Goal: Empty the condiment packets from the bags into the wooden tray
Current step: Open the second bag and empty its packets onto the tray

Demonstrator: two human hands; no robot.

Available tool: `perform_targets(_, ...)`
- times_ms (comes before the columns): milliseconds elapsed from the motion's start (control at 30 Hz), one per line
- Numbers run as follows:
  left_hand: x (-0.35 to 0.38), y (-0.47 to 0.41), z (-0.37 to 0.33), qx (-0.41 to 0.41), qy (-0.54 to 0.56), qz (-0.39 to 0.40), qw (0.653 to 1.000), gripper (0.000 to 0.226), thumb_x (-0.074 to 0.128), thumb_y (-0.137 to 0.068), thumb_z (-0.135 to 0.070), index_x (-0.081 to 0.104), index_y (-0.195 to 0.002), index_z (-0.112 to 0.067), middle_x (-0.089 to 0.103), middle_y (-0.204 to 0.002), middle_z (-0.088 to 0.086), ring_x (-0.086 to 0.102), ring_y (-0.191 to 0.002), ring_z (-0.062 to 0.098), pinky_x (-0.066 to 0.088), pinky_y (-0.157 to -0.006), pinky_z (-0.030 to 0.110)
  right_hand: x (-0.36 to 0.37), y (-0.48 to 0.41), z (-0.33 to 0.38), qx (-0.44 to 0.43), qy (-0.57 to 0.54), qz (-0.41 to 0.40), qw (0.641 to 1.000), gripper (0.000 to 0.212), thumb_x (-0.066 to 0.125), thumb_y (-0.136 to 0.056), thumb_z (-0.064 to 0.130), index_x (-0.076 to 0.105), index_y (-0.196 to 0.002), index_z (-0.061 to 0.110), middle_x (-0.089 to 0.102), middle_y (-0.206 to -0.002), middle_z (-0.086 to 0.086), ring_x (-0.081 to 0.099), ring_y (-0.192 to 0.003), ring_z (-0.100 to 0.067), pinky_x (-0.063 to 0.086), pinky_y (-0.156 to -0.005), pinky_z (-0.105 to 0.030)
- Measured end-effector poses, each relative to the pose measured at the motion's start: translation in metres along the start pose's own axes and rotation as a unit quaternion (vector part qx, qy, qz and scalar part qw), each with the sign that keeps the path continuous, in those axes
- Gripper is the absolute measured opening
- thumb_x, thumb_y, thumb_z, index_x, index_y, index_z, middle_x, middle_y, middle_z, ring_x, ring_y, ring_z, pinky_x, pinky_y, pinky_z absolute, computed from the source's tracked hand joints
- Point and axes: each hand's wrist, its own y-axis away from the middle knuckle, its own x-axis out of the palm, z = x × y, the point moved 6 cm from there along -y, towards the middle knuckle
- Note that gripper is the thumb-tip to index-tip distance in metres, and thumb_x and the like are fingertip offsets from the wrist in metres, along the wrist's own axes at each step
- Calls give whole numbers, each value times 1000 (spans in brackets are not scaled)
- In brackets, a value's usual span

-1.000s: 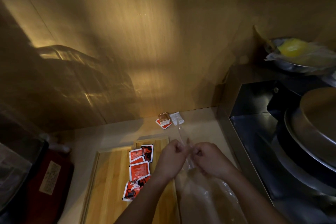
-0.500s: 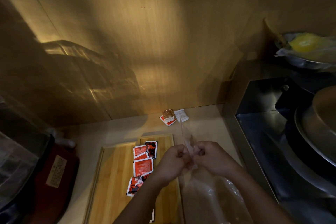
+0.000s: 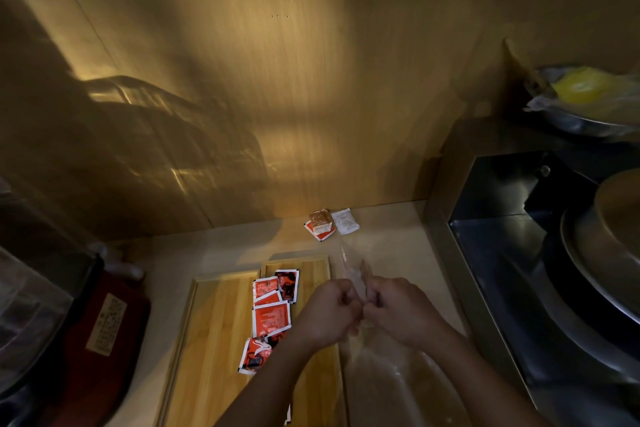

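Observation:
A wooden tray (image 3: 214,333) lies on the counter at the lower middle. Several red and white condiment packets (image 3: 272,317) rest on its right part. A clear plastic bag (image 3: 398,388) lies on the counter just right of the tray, and its twisted neck rises to my fists. My left hand (image 3: 327,314) and my right hand (image 3: 403,310) are shut on that neck, knuckles almost touching. What the bag holds cannot be made out. Three more packets (image 3: 329,224), orange and white, lie by the back wall.
A steel sink basin (image 3: 540,288) with a large round metal lid (image 3: 609,246) fills the right side. A steel bowl with a yellow bag (image 3: 585,97) sits on the ledge behind. A dark red case (image 3: 100,347) lies at the left. A wooden wall stands close behind.
Both hands stay pinched together on the bag's neck with only slight finger movement. The view has shifted a little to the left and down.

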Motion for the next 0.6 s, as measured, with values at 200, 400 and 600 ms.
perform_targets(200, 1, 3, 1, -3, -53, -58, 997, 12, 57, -82, -10, 55, -70, -10, 56, -65, 4, 62, -61, 22, 53, -62, 39, -8, 2, -10, 31, 9, -18, 999, 27, 54, -77, 31, 35, -59, 23, 65, -88, -7, 62, -89, -30, 40, -67, -32)
perform_targets(400, 1, 3, 3, -6, -36, -69, 997, 28, 56, -77, 1, 50, -97, -18, 61, -98, 2, 62, -88, 23, 50, -68, 35, 1, 1, 1, -11, -33, 34, 999, 21, 57, -78, 18, 49, -97, 21, 54, -96, 6, 59, -94, -22, 47, -79, -35)
perform_targets(600, -4, 7, -3, 32, -66, -120, 990, 14, 51, -90, -13, 60, -99, -17, 70, -93, 5, 64, -83, 18, 54, -73, 36, -2, -1, 9, -50, 4, -39, 998, 21, 48, -92, 30, 60, -87, 14, 66, -93, -5, 60, -83, -21, 41, -68, -29)
